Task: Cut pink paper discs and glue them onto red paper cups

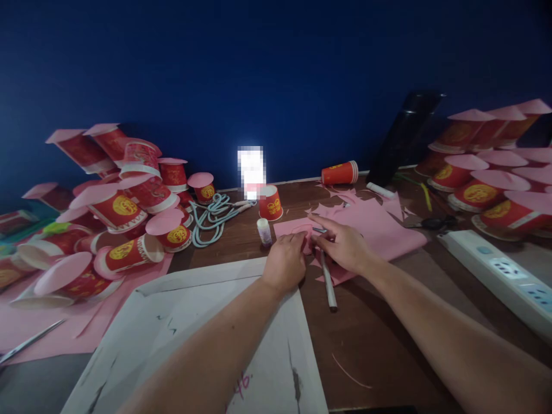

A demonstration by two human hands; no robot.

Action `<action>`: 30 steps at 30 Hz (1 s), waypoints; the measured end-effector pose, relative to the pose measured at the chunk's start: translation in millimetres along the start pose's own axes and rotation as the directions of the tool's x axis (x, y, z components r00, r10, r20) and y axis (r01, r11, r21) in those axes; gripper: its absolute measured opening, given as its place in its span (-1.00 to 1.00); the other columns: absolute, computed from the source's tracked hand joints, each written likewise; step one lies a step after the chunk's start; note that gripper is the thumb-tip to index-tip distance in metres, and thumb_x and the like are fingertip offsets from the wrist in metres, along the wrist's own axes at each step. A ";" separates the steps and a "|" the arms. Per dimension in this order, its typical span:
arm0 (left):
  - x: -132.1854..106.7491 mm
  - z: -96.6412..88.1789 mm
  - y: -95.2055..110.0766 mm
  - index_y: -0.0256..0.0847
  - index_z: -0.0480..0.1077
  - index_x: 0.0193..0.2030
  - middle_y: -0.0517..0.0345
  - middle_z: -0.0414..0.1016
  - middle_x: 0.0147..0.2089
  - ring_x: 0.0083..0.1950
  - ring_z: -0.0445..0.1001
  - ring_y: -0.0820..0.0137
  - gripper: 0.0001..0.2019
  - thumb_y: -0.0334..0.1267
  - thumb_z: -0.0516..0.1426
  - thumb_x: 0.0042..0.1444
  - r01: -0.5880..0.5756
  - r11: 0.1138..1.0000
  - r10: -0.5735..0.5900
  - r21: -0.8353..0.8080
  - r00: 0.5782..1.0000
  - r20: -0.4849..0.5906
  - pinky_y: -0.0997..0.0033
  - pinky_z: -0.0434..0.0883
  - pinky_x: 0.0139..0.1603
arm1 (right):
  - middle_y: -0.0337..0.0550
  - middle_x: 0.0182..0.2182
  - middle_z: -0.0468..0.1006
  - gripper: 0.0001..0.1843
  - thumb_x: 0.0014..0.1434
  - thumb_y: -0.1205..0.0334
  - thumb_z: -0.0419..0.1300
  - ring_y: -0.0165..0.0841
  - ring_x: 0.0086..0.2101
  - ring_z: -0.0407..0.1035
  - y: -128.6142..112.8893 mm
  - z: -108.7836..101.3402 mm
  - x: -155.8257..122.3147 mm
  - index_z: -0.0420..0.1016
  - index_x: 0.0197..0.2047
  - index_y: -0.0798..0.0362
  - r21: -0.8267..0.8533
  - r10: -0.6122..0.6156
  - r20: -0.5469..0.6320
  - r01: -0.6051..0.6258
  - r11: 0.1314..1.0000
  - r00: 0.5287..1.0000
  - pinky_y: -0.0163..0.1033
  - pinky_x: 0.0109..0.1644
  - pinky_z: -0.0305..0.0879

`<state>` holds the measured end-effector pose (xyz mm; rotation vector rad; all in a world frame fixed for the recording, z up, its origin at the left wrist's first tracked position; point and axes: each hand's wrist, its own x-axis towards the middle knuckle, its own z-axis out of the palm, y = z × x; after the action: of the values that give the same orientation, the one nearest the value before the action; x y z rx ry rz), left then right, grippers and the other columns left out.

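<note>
On the brown table (345, 339), nearest, lies a thin curled pink strip (351, 372). To its left a large white sheet (194, 328) reaches under the left forearm, and at the far left a pair of scissors (32, 342) lies on the near side of the cups. A white power strip (466, 259) runs along the right.

Farther in, a grey stick (328, 282) with a dark near end lies just below the right hand (345, 246); whether the fingers touch it, I cannot tell. The left hand (284, 264) rests with bent fingers on a small pink piece (287, 227); whether it pinches or only presses is hidden. The right thumb and forefinger seem closed on a slim grey tool (319, 230), too small to name. The pink piece lies under the left fingertips and directly left of the right ones. The step in hand seems to be close work on this piece; the next move calls for a steady left hand and a fine right pinch.

Beyond stand a small glue bottle (264, 233) and, farther still, a red cup (271, 204); a large pink sheet (383, 230) spreads rightward.
</note>
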<state>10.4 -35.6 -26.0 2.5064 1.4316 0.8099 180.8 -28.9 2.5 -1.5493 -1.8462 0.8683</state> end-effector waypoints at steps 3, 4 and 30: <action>0.0 0.2 -0.1 -0.32 0.32 0.09 -0.06 0.54 -0.06 -0.06 0.48 0.22 -0.59 -0.51 0.00 0.07 0.018 1.000 -0.018 -0.010 1.000 0.002 0.16 0.41 0.03 | -0.27 -0.39 0.61 -0.36 0.18 0.03 0.19 -0.37 -0.45 0.49 -1.9 1.9 -0.4 0.19 0.31 -0.21 -0.084 -0.050 -0.071 0.043 0.996 0.996 -0.31 -0.33 0.36; 0.2 0.5 -0.2 -0.34 0.31 0.10 -0.08 0.53 -0.05 -0.05 0.48 0.22 -0.59 -0.50 0.00 0.07 0.020 1.000 -0.020 -0.008 1.000 0.003 0.16 0.40 0.03 | -0.26 -0.40 0.61 -0.37 0.18 0.04 0.18 -0.37 -0.45 0.49 -2.1 2.5 -0.2 0.20 0.31 -0.21 -0.103 -0.057 -0.071 0.049 0.993 0.996 -0.31 -0.33 0.35; 20.8 -12.0 0.2 -0.15 0.54 -0.29 0.15 0.60 -0.28 -0.25 0.49 0.36 -0.78 -0.22 0.06 0.19 0.372 0.897 -0.355 -0.237 0.928 0.113 0.43 0.32 -0.23 | -0.20 -0.47 0.58 -0.64 0.23 0.03 0.11 -0.39 -0.55 0.44 20.4 8.8 7.8 0.39 0.02 0.02 0.054 0.030 -0.154 -0.021 0.998 0.988 -0.33 -0.48 0.29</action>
<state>12.7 -20.0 -7.8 1.9748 1.5914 0.7701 185.3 -19.9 -18.8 -1.5650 -1.6845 0.7790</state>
